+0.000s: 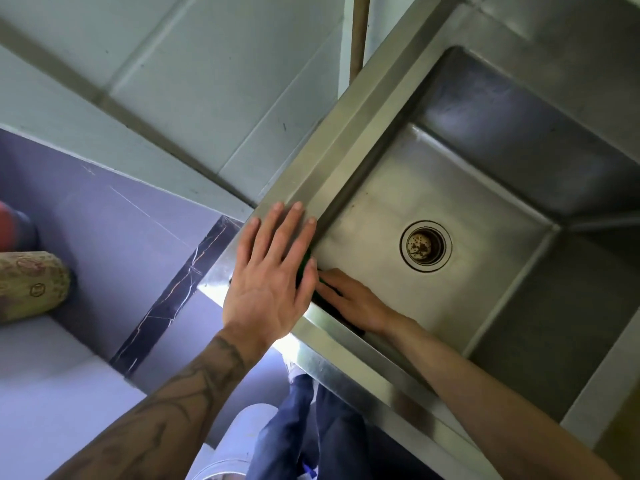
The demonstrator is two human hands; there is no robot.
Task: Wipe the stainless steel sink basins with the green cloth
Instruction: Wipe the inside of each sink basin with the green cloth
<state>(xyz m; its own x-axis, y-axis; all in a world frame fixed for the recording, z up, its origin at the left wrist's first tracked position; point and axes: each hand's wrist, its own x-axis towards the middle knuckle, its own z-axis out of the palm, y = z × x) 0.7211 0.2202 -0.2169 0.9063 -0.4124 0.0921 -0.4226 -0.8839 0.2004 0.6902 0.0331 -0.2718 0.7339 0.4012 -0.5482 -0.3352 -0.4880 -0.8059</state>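
Note:
The stainless steel sink basin (433,188) fills the right half of the view, with a round drain (425,245) in its floor. My left hand (270,271) lies flat on the sink's left rim (339,147), fingers straight and spread. My right hand (353,303) is down inside the basin at its near left corner. Its fingers lie flat and press the green cloth (306,261) against the basin's left wall. Only a thin green sliver of the cloth shows past my left hand; the rest is hidden.
A pale tiled wall (194,81) stands behind the sink, with a brown pipe (358,29) running up it. A patterned roll (31,282) lies on the ledge at far left. A white bucket (242,438) and my blue trouser legs (301,427) are below.

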